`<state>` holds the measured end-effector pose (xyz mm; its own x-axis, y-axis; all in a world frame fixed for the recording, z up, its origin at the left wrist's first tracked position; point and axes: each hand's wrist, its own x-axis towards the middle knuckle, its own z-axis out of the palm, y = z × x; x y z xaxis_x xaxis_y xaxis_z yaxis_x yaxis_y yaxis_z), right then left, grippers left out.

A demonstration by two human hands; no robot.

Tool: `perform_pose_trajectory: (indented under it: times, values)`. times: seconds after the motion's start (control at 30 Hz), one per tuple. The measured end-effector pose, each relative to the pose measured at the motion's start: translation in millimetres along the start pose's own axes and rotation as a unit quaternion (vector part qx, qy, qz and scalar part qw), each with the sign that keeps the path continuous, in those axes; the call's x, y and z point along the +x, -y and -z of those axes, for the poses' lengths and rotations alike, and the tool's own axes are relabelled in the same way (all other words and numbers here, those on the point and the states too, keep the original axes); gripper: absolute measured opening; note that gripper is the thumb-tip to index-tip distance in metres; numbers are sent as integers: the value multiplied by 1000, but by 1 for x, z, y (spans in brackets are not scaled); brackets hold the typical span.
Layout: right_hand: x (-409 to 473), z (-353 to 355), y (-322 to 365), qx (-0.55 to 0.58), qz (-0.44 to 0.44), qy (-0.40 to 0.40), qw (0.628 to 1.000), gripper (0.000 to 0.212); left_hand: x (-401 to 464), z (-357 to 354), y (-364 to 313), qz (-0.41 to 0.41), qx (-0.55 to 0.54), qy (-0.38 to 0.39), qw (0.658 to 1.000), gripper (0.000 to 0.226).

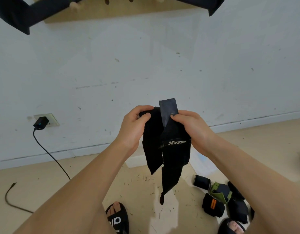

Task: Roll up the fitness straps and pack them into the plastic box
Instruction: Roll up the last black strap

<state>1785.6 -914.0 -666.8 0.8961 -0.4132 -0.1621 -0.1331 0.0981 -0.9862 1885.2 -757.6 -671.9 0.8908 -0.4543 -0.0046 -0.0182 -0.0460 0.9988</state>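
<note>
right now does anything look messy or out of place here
Yes: several straps lie in a loose heap on the floor by the right foot, not packed. The black strap gripped by both the left hand and right hand hangs unrolled.

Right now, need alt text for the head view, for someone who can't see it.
Both hands, left and right, hold a black strap at its top in front of a white wall, its ends hanging loose and not yet rolled. More straps lie piled on the floor by the person's right foot, and a charger sits plugged into the wall at left.
</note>
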Motion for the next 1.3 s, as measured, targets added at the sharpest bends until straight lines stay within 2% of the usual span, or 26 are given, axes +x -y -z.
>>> perform_pose_trajectory:
  times: [0.07, 0.2, 0.3, 0.43, 0.6, 0.8, 1.3]
  values:
    - [-1, -4, 0, -21, 12, -13, 1000, 26, 2, -1, 0, -8, -7, -6, 1000, 27]
    - [-2, -13, -3, -36, 14, 17, 999, 32, 2, -5, 0, -21, -16, -8, 1000, 28]
    - [-3, -17, -5, -26, 12, 20, 999, 36, 1, -8, -1, -7, -45, -11, 999, 33]
    - [-1, -19, -5, -19, 11, 24, 999, 36, 2, -8, -4, 15, -81, -9, 997, 26]
    - [0, -20, -6, -16, 14, 24, 999, 33, -1, -7, -3, -14, -59, -1, 998, 19]
    - [1, -21, -8, -10, 1, 19, 1000, 24, -2, -10, -3, -29, -46, -23, 998, 21]
    - [2, -23, -13, -7, -4, 11, 1000, 30, 1, -13, 3, -47, -32, -34, 998, 25]
